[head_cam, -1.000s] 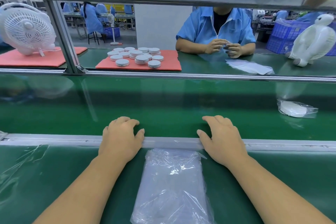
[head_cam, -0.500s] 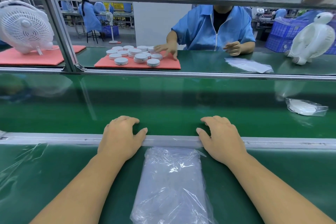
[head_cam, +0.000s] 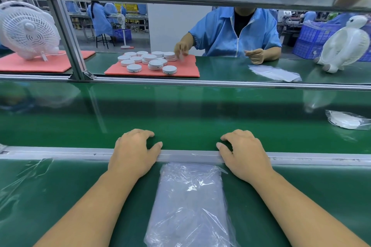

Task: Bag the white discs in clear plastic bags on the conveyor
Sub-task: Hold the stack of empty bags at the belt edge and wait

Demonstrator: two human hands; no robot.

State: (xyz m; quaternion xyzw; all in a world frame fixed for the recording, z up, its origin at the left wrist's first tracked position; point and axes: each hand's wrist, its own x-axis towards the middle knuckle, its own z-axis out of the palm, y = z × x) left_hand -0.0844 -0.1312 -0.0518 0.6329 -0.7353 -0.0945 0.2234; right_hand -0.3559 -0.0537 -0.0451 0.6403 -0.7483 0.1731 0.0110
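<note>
Left hand (head_cam: 133,155): palm down across the metal rail (head_cam: 60,153), fingers loosely curled with tips on the belt (head_cam: 190,118), holding nothing.
Right hand (head_cam: 244,155): the same pose, thumb on the rail.
Bags (head_cam: 190,204): clear stack on the near bench (head_cam: 321,192), between the wrists, its top edge just short of the rail, apart from both hands.
Discs (head_cam: 149,61): clustered on a red mat (head_cam: 186,66) across the belt, well beyond the fingertips.
Bagged disc (head_cam: 348,120): on the belt at the right edge.
Open room: bare belt ahead of both hands.
</note>
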